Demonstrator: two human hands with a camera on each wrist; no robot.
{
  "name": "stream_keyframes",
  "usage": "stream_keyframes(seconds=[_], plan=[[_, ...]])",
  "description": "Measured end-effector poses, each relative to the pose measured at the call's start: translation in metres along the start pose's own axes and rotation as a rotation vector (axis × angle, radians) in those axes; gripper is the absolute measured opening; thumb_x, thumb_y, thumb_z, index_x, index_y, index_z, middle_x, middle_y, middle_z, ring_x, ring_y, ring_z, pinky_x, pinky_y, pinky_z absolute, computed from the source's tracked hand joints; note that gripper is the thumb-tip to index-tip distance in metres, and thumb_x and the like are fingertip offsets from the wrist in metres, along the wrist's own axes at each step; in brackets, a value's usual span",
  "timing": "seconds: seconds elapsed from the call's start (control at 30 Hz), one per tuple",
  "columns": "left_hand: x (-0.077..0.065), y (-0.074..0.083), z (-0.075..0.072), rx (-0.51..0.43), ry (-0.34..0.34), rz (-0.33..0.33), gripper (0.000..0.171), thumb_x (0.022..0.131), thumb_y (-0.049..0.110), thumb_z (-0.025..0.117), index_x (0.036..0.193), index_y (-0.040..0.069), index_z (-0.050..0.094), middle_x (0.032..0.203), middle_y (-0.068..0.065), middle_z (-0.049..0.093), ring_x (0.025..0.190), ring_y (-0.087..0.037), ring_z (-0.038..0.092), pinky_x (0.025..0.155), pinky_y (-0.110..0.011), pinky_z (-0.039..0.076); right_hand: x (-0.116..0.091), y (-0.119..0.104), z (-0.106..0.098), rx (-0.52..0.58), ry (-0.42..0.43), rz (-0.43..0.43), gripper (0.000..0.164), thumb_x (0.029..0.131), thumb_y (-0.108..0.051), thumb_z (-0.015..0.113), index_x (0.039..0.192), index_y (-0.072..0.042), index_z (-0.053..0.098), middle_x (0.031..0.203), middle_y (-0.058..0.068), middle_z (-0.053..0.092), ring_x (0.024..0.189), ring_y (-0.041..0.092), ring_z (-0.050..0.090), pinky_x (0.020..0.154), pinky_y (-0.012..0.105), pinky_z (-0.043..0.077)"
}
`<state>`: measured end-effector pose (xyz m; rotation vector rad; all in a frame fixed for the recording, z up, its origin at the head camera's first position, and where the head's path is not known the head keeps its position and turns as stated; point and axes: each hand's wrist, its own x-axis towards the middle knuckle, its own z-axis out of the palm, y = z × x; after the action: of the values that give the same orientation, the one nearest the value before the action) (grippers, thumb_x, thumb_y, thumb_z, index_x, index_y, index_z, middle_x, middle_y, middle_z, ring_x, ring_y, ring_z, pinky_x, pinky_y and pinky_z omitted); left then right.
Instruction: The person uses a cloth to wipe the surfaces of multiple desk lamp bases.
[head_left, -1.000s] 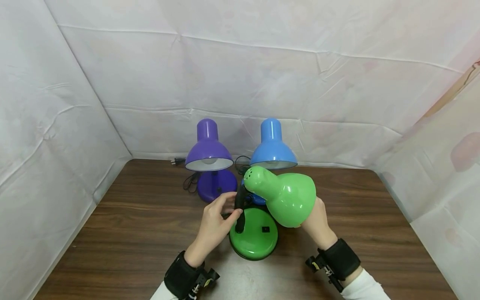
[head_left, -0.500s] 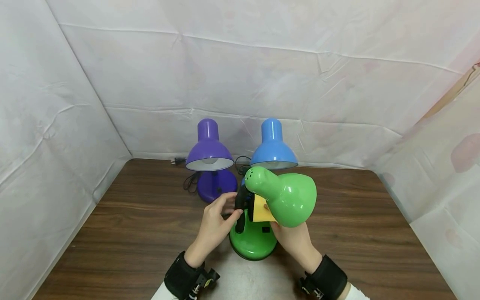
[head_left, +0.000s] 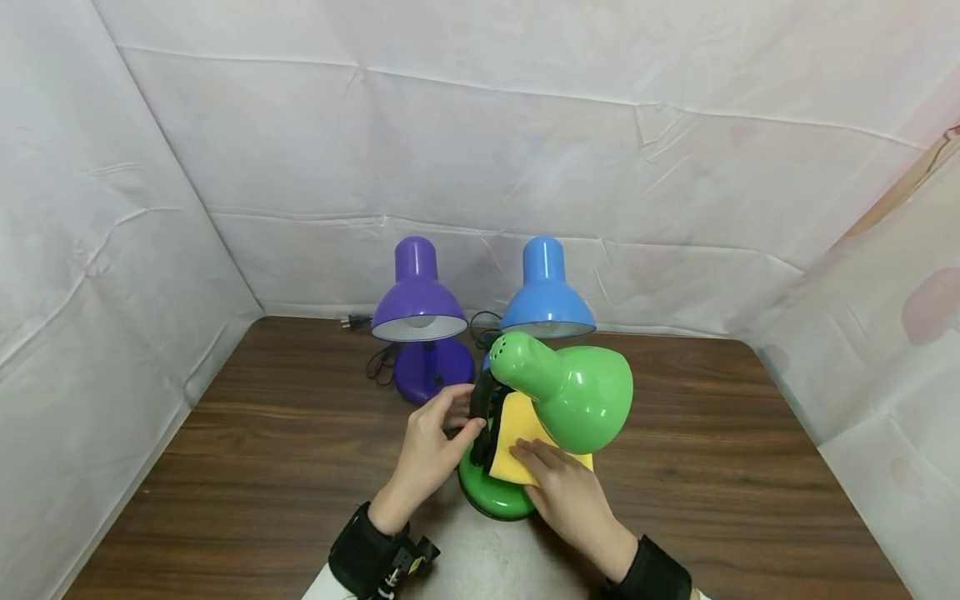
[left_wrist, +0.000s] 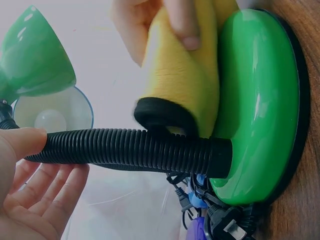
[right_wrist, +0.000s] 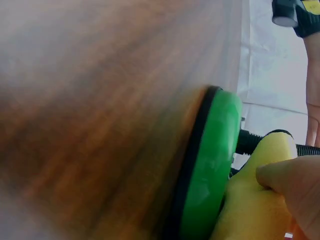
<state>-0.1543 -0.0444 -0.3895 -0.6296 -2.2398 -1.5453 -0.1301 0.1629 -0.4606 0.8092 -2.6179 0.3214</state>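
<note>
A green desk lamp (head_left: 588, 400) stands at the middle of the table, its shade tilted to the right. My left hand (head_left: 431, 450) grips the lamp's ribbed black gooseneck (left_wrist: 125, 150) between thumb and fingers, partway up. Over the round green base (left_wrist: 260, 110), my right hand (head_left: 570, 496) holds a yellow cloth (head_left: 517, 433) with a black edge. In the left wrist view the cloth lies folded along the top of the base, right at the foot of the gooseneck. My right thumb (right_wrist: 280, 175) bends onto the cloth in the right wrist view.
Behind the green lamp stand a purple lamp (head_left: 420, 292) and a blue lamp (head_left: 546, 292), close to the white back sheet (head_left: 480, 150). Black cords and a plug (head_left: 356, 322) lie around their bases. The brown wooden table (head_left: 247, 467) extends to both sides.
The right hand has come from behind the green shade to the front of the base, bringing the yellow cloth into view and spreading it lower. The left hand stays on the gooseneck.
</note>
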Motion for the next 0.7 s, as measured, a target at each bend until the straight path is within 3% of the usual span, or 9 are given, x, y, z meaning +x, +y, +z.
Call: stream_keyframes(seconds=[0.23,0.5,0.7], plan=[[0.0,0.001,0.0,-0.001,-0.009,-0.015,0.036,0.077,-0.007,0.068,0.111,-0.002,0.057,0.098,-0.016,0.064,0.084,-0.025,0.066,0.068,-0.03,0.057,0.0,-0.001,0.005,-0.025,-0.045,-0.04,0.051,0.07,-0.016,0.079,0.118,-0.012,0.061,0.123,0.004,0.06,0.113,0.023,0.056,0.092,0.033,0.048],[0.001,0.003,-0.001,-0.008,-0.022,-0.033,0.034,0.078,-0.006,0.067,0.11,-0.002,0.058,0.096,-0.016,0.064,0.084,-0.026,0.065,0.068,-0.034,0.057,0.005,0.0,0.006,-0.066,-0.126,-0.045,0.052,0.073,-0.016,0.078,0.122,-0.012,0.06,0.127,0.004,0.057,0.118,0.024,0.053,0.096,0.033,0.045],[-0.001,-0.027,0.007,-0.011,-0.023,-0.036,0.037,0.078,0.0,0.07,0.113,0.006,0.058,0.097,-0.008,0.065,0.084,-0.019,0.065,0.068,-0.026,0.056,0.004,-0.001,0.006,-0.085,-0.096,-0.066,0.04,0.077,-0.006,0.072,0.116,-0.011,0.063,0.123,0.004,0.06,0.114,0.024,0.056,0.092,0.032,0.048]])
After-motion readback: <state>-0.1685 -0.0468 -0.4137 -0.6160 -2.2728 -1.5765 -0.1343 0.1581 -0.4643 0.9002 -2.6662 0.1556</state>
